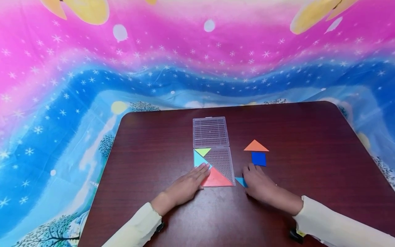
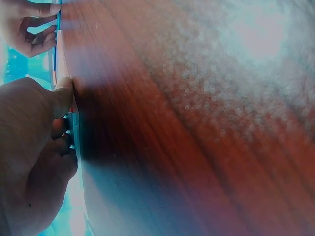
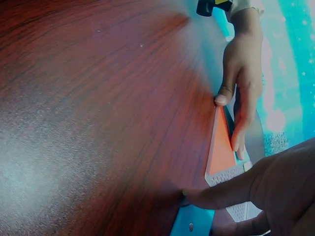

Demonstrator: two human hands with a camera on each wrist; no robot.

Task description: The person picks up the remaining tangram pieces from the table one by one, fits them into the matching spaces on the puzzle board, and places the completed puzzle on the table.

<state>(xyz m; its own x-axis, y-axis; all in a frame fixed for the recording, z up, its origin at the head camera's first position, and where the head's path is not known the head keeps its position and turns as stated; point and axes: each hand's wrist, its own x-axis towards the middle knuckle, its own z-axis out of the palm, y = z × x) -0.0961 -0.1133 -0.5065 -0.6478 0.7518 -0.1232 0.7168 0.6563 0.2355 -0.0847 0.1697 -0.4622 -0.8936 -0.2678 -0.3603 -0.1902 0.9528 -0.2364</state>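
A clear plastic grid case lies unfolded, its lid behind its base. In the base lie a small lime-green triangle, a light-blue piece partly covered by fingers, and a large coral triangle. My left hand rests on the light-blue and coral pieces with fingers extended, its thumb at the case's front edge. Just right of the case, my right hand pinches a blue triangle between thumb and fingers; part of it is hidden.
Beyond my right hand, a dark-blue square lies below an orange triangle. All of it is on a dark brown wooden table. A patterned cloth hangs behind the table.
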